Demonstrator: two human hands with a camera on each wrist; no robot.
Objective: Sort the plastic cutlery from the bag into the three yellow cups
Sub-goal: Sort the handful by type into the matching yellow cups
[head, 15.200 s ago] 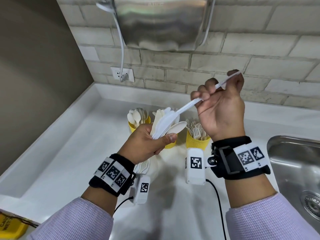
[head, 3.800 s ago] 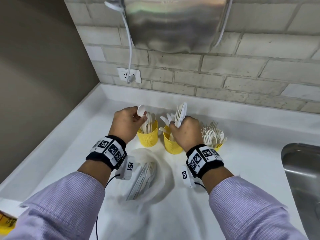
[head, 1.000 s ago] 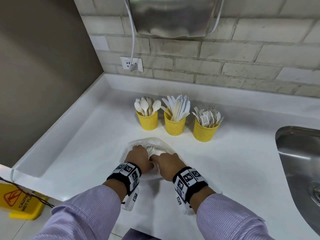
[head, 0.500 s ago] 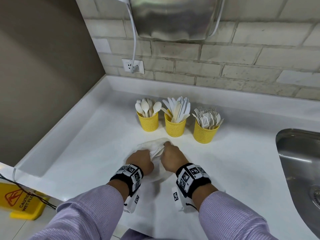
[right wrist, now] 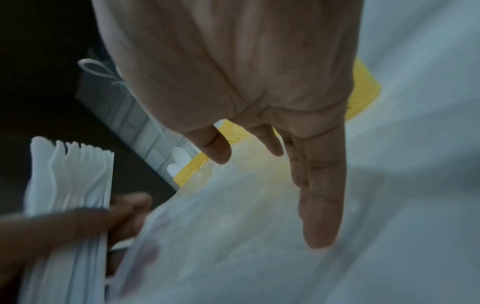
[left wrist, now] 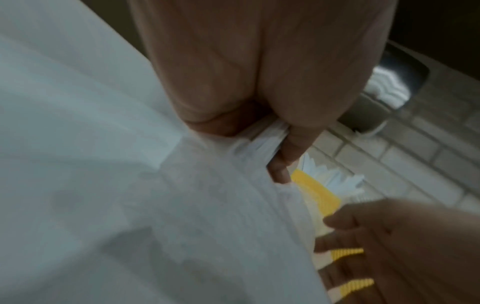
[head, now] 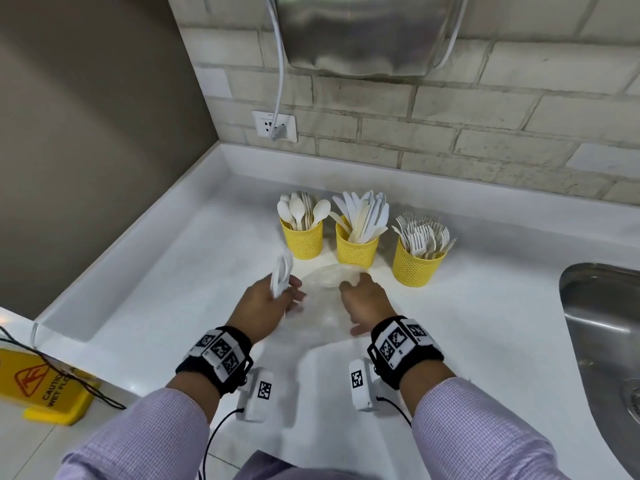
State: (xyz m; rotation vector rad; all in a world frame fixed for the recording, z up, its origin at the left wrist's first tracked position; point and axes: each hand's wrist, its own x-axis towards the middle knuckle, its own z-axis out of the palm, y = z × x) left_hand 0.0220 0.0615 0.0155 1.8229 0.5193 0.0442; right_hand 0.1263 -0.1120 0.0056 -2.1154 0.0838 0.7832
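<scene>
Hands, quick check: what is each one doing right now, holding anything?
Left hand: closed, gripping a bundle of white plastic forks.
Right hand: open, fingers extended over the clear plastic bag, holding nothing.

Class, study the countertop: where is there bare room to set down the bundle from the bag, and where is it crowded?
Bare counter lies between the left wall edge and the left hand, and between the fork cup and the sink. It is crowded in the middle: the bag lies under the right hand, directly before the three cups.
</scene>
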